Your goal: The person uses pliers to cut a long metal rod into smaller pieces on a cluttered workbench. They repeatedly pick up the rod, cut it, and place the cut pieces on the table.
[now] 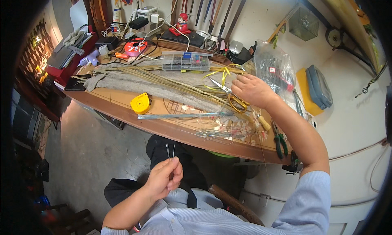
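My left hand [164,177] is closed in a pinch in front of my lap. Several thin metal wires [173,150] stick up from its fingers. My right hand [252,90] reaches over the right part of the table, fingers curled down. What lies under those fingers is hidden. Right beside it are gold-handled scissors [238,104], blades pointing up and left, and a yellow ribbon [221,78] in loose loops. Long thin bamboo strips [169,81] run beneath, across a grey cloth [122,82]. Nearer me lie a bundle of wires [179,116] and scattered loose wires [218,133].
A yellow tape measure [141,103] lies near the table's front edge [134,121]. At the right are green-handled pliers [280,145], a wooden-handled tool [263,122] and a clear plastic bag [275,67]. Behind stand a compartment box [186,62], a pink spool [135,47] and white cables.
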Tool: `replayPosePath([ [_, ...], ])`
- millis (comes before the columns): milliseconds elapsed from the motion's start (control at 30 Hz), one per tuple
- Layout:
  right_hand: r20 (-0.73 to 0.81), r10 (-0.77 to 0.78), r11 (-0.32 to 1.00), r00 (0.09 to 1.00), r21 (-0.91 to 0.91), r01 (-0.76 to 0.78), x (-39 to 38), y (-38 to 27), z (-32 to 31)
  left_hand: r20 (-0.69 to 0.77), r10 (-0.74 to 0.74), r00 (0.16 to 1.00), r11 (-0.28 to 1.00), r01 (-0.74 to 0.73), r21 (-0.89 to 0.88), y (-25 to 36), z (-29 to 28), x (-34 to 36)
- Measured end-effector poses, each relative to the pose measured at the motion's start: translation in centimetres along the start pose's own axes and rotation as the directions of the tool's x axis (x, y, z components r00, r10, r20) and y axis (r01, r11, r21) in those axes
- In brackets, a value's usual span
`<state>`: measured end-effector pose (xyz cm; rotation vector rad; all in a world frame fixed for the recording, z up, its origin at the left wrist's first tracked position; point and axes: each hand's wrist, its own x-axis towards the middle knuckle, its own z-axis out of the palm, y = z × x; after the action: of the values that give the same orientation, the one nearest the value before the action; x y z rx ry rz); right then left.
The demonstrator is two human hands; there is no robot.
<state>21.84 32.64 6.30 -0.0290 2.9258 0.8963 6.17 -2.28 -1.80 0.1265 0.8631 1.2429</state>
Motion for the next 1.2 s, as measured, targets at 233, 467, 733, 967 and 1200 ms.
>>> replayPosePath([
  [233,-0.091,0.165,0.985,0.982,0.072,-0.158,-1.8,0.9,0.3,0.058,0.060,0.997,0.997,-0.062,0.043,2.0,1.4,2.2],
  [467,-0.050,0.459,0.838,0.887,0.358,-0.413,-4.9,1.1,1.0,0.044,0.151,0.987,0.986,-0.154,0.069,2.9,3.8,4.3],
  [733,0.106,0.743,0.459,0.661,0.639,-0.617,-10.2,1.2,0.1,0.237,0.132,0.962,0.983,-0.158,0.092,4.2,8.6,9.5],
  [967,0.534,0.700,-0.542,0.474,0.830,-0.133,-10.3,-0.9,-3.0,0.250,0.268,0.930,0.920,-0.324,0.221,5.2,12.1,12.2],
  [1200,0.458,0.496,-0.659,0.738,0.752,-0.024,-5.0,-7.9,-5.9,0.362,0.376,0.853,0.853,-0.471,0.225,6.0,13.4,13.0],
])
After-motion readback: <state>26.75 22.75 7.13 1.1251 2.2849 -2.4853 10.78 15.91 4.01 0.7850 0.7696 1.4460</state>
